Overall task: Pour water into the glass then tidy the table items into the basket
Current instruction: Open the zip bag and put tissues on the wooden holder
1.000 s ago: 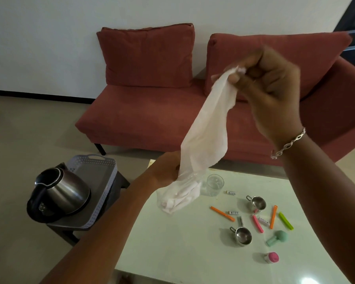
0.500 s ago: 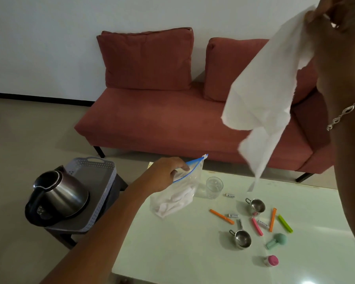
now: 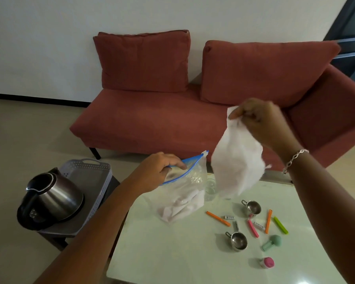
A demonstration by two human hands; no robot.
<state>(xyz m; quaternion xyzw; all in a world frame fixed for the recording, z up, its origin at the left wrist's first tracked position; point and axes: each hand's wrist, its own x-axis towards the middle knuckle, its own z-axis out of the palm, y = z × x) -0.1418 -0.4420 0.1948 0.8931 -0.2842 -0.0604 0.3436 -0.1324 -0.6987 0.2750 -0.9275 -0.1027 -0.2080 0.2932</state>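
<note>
Wipe (image 3: 238,167): 1 sheet, light, limp, likely tear-prone; right hand (image 3: 256,121) pinches its top edge, left hand (image 3: 160,171) grips bag (image 3: 191,181) rim.

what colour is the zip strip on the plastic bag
Blue, on the clear plastic bag of white cloths, clearest in the head view.

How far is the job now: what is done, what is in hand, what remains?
Done: unclear; the glass is half hidden, so I cannot tell if it holds water. In hand: the left hand holds the plastic bag open while the right hand pinches a white wipe above the table. Left: the metal cups and clips lie on the table; the basket holds only the kettle.
</note>
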